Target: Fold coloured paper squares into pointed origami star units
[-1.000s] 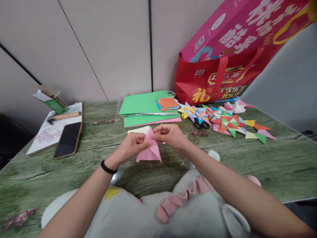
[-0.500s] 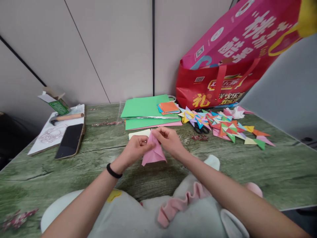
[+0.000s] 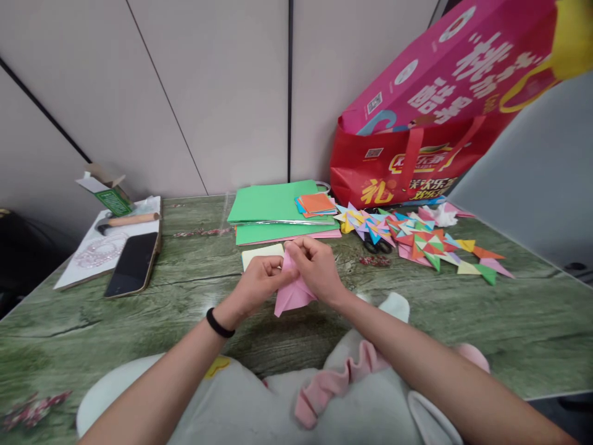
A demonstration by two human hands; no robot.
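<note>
A sheet of pink folding paper [image 3: 294,296], creased and narrowing toward its top, is held above the table between both hands. My left hand [image 3: 257,281] pinches its left side, thumb across the front. Closed on the upper right part is my right hand [image 3: 319,266], which covers some of the folds. Behind my left hand lies a pale yellow pad of paper [image 3: 262,252], partly hidden by the fingers.
Green paper sheets [image 3: 273,201] bear small coloured squares [image 3: 317,203]. Rightward lie folded paper stars [image 3: 426,238] and black scissors [image 3: 377,245], before a red bag [image 3: 361,164]. Leftward are a phone [image 3: 132,264], a hammer [image 3: 132,219] and a small green box [image 3: 111,199]. A grey plush [image 3: 259,402] sits in front.
The pink paper has turned slightly, its lower edge swinging to the right and tilting. My right hand now covers more of its right side, and my left thumb has slid slightly right.
</note>
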